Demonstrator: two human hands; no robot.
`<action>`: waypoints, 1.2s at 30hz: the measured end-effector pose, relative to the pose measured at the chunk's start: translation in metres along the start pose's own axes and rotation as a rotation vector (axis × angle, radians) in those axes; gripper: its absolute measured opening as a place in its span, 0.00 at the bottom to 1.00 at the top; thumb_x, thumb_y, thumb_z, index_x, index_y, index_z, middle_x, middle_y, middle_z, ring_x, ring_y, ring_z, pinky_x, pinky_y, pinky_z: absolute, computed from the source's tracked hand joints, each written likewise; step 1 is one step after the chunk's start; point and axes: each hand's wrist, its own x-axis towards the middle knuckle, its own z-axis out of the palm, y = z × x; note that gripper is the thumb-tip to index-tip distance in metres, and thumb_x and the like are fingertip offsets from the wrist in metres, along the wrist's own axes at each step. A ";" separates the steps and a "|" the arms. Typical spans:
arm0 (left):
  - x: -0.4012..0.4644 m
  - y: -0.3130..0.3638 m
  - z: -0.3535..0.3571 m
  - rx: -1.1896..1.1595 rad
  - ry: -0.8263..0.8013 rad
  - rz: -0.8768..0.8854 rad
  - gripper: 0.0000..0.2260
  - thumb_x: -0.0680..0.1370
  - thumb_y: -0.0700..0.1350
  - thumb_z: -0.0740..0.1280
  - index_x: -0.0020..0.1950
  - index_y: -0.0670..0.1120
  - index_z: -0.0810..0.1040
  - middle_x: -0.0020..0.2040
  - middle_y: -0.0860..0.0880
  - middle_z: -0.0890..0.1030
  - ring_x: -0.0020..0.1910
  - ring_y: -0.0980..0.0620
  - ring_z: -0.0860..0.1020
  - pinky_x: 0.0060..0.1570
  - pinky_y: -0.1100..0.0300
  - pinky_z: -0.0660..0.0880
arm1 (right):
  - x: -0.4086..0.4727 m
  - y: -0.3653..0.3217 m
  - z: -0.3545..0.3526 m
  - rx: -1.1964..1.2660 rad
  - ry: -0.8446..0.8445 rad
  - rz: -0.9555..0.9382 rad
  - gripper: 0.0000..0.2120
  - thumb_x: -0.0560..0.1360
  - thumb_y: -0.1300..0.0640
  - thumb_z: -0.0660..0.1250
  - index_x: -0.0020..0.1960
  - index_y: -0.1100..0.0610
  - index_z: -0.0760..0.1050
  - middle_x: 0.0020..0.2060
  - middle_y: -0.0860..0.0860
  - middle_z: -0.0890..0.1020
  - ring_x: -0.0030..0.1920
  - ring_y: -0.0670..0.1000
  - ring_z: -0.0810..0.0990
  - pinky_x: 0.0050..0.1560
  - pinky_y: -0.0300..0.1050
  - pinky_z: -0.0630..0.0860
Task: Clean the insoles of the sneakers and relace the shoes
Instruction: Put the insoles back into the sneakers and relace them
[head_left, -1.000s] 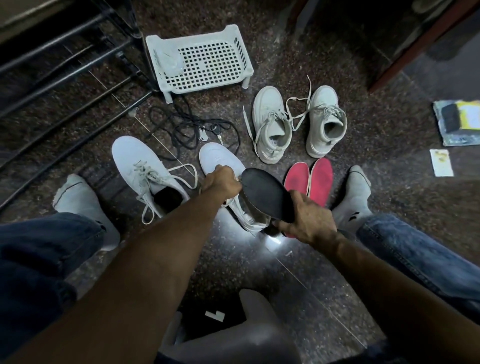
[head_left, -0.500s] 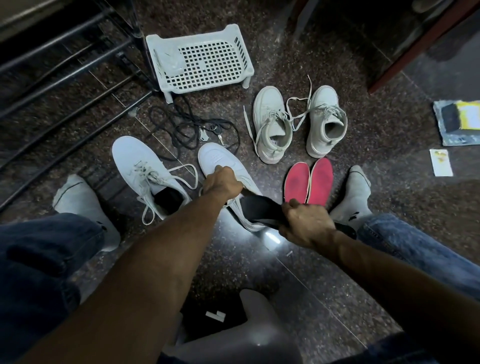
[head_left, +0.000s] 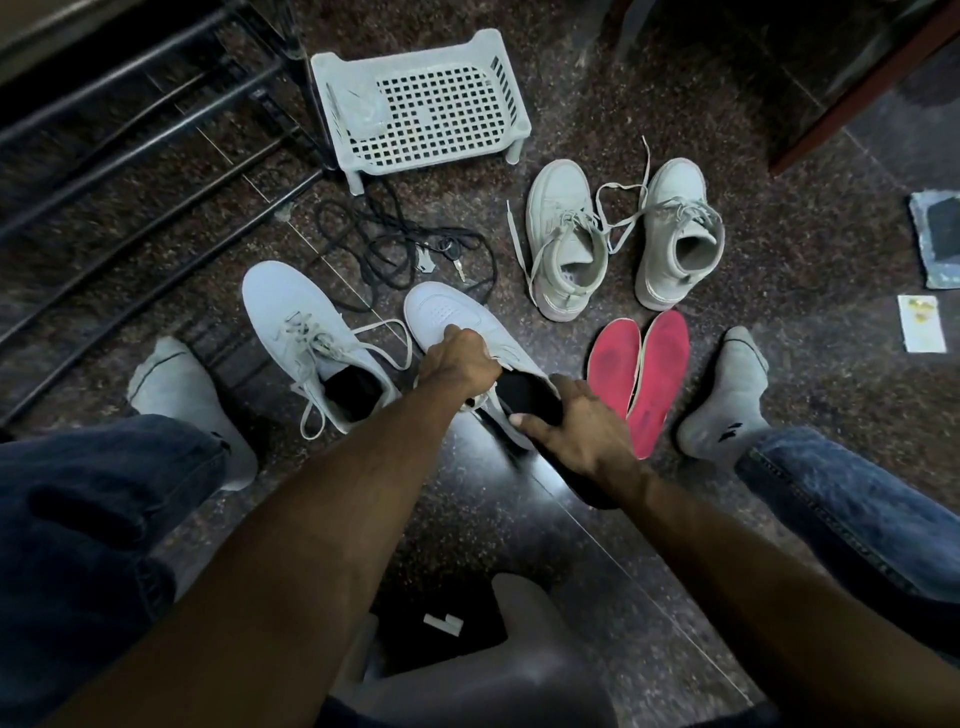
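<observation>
My left hand (head_left: 460, 361) grips the tongue area of a white sneaker (head_left: 447, 317) on the floor in front of me. My right hand (head_left: 576, 426) holds a black insole (head_left: 524, 397), whose front end lies inside that sneaker's opening. To its left stands the other white sneaker (head_left: 291, 322), laced, with a black insole inside. A beige high-top pair (head_left: 563, 228) (head_left: 675, 228) with loose laces stands farther back. Two red insoles (head_left: 610, 356) (head_left: 660, 374) lie side by side on the floor at the right.
A white perforated plastic rack (head_left: 421, 109) stands at the back, with a black metal shoe rack (head_left: 130, 130) to its left. Black cord and keys (head_left: 415, 254) lie between them. My socked feet (head_left: 176, 395) (head_left: 727, 395) flank the shoes. Papers (head_left: 922, 322) lie far right.
My right hand has lowered the black insole from above the sneaker and pushed its front end down into the shoe's opening. My left hand has stayed on the sneaker.
</observation>
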 end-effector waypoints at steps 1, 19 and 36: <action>0.000 0.001 0.000 0.016 0.000 0.004 0.13 0.72 0.46 0.65 0.53 0.43 0.81 0.57 0.45 0.75 0.53 0.38 0.78 0.54 0.48 0.77 | -0.001 0.011 -0.005 0.017 -0.009 0.022 0.31 0.72 0.32 0.64 0.67 0.49 0.67 0.60 0.53 0.77 0.57 0.58 0.78 0.53 0.52 0.76; -0.004 -0.001 0.001 -0.004 -0.012 0.052 0.10 0.74 0.47 0.66 0.52 0.44 0.81 0.57 0.46 0.70 0.55 0.39 0.78 0.54 0.51 0.76 | 0.032 -0.005 0.012 0.090 0.026 0.045 0.09 0.75 0.49 0.63 0.52 0.52 0.77 0.48 0.56 0.83 0.50 0.60 0.80 0.46 0.50 0.77; -0.003 -0.004 0.002 -0.023 -0.053 0.030 0.11 0.73 0.46 0.67 0.51 0.43 0.81 0.59 0.47 0.71 0.57 0.39 0.75 0.56 0.45 0.76 | 0.040 0.001 0.023 0.158 0.016 0.086 0.09 0.73 0.54 0.67 0.43 0.58 0.83 0.38 0.57 0.83 0.39 0.58 0.81 0.37 0.46 0.74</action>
